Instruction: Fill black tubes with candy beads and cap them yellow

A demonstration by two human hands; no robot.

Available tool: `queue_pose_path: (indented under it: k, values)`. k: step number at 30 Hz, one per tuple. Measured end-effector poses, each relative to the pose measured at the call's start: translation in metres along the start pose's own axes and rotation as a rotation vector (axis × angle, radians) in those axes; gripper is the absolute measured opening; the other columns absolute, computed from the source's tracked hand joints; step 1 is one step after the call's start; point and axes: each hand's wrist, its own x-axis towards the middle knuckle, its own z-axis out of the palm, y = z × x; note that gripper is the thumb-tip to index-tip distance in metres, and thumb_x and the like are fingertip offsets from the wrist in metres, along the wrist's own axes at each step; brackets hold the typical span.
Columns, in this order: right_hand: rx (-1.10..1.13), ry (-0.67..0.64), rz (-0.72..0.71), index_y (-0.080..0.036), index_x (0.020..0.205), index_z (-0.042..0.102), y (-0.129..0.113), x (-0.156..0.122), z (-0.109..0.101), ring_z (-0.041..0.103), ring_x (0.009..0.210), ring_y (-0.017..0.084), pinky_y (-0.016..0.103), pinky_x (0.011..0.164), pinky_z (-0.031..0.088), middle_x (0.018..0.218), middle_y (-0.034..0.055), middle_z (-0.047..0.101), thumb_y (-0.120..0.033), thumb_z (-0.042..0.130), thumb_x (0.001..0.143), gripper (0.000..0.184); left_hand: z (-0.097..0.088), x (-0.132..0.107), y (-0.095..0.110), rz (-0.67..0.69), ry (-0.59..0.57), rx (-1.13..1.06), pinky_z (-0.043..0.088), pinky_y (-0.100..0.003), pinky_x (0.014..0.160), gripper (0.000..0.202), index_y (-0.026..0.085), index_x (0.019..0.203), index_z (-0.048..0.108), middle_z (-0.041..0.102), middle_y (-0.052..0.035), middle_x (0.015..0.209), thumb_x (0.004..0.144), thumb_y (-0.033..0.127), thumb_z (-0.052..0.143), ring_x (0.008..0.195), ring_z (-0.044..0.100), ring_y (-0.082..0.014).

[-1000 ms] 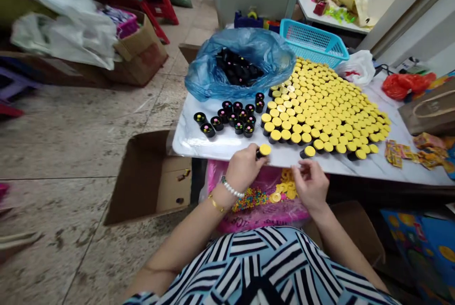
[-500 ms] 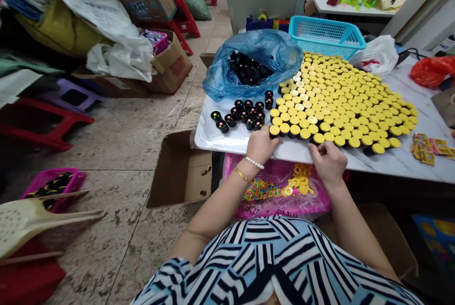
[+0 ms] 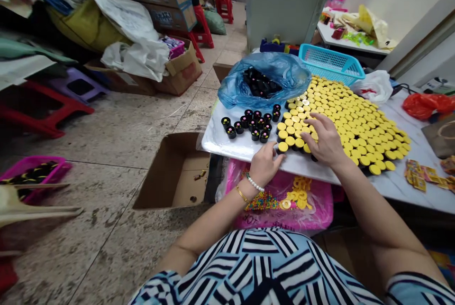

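Observation:
Small round black tubs with yellow lids (image 3: 341,115) stand packed in a wide block on the table. My left hand (image 3: 265,165) is at the block's front left corner, with thumb and forefinger parted and touching or nearly touching the corner tub (image 3: 283,147). Over the front rows is my right hand (image 3: 326,143), its fingers spread and curved above the lids; it hides some tubs. Left of the block, several lidless black tubs (image 3: 255,135) show coloured beads inside. Behind them lies a blue plastic bag (image 3: 231,87) holding more black tubs.
A turquoise basket (image 3: 330,60) stands behind the block. Under the table edge is a pink tray (image 3: 245,219) with beads and yellow rings. An open cardboard box (image 3: 159,172) sits on the floor at left. Small packets (image 3: 415,177) lie at right.
My right hand has lifted from the front edge and moved left over the lids, its fingers opening. My left hand stays by the corner, fingers parted. The view has shifted.

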Motion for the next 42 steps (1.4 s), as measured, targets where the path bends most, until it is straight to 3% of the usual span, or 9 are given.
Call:
queue_pose_path:
  k: [4,8,14,22,29,42]
  values:
    - [-0.112,-0.381,-0.004,-0.014,0.157,0.042,0.008,0.049,0.033,0.021,0.160,0.038,0.058,0.129,0.023,0.173,0.0160,0.025,-0.061,0.040,0.102,0.073,-0.002,0.014,0.006,-0.062,-0.094,0.118,0.054,-0.034,0.089,0.069,0.010,0.153,0.041,0.074,-0.0158,0.114,0.095,0.036,0.068,0.102,0.072,-0.0259]
    - [-0.187,-0.569,0.049,-0.015,0.166,0.026,0.003,0.056,0.055,0.015,0.161,0.041,0.065,0.128,0.018,0.175,0.0143,0.019,-0.067,0.032,0.101,0.083,-0.006,0.032,0.017,-0.134,-0.210,0.241,0.054,-0.034,0.083,0.078,0.008,0.155,0.036,0.074,-0.0191,0.116,0.093,0.039,0.070,0.104,0.074,-0.0297]
    - [-0.216,-0.494,0.160,-0.021,0.168,0.021,-0.004,0.048,0.067,0.018,0.161,0.038,0.065,0.128,0.021,0.175,0.0083,0.019,-0.067,0.025,0.102,0.080,-0.001,0.056,0.022,-0.186,-0.280,0.236,0.054,-0.033,0.079,0.077,0.004,0.150,0.038,0.075,-0.0216,0.111,0.091,0.041,0.072,0.100,0.076,-0.0306]
    - [-0.263,-0.465,0.154,-0.020,0.167,0.024,-0.002,0.039,0.067,0.023,0.160,0.038,0.063,0.127,0.026,0.174,0.0106,0.024,-0.064,0.028,0.103,0.078,-0.003,0.066,0.023,-0.212,-0.316,0.190,0.055,-0.035,0.078,0.073,0.002,0.148,0.040,0.075,-0.0228,0.108,0.092,0.039,0.070,0.099,0.076,-0.0327]
    - [-0.274,-0.439,0.156,-0.022,0.167,0.023,0.010,0.041,0.070,0.024,0.160,0.038,0.066,0.126,0.025,0.174,0.0095,0.024,-0.065,0.026,0.103,0.078,0.006,0.080,0.024,-0.215,-0.321,0.169,0.055,-0.035,0.079,0.088,-0.004,0.156,0.028,0.074,-0.0250,0.110,0.089,0.034,0.072,0.103,0.075,-0.0325]
    - [-0.237,-0.484,0.211,-0.022,0.168,0.020,0.013,0.046,0.071,0.016,0.162,0.040,0.070,0.127,0.016,0.176,0.0091,0.016,-0.071,0.025,0.101,0.083,0.010,0.073,0.024,-0.210,-0.290,0.170,0.054,-0.035,0.081,0.099,-0.002,0.160,0.022,0.074,-0.0247,0.113,0.088,0.038,0.076,0.103,0.075,-0.0328]
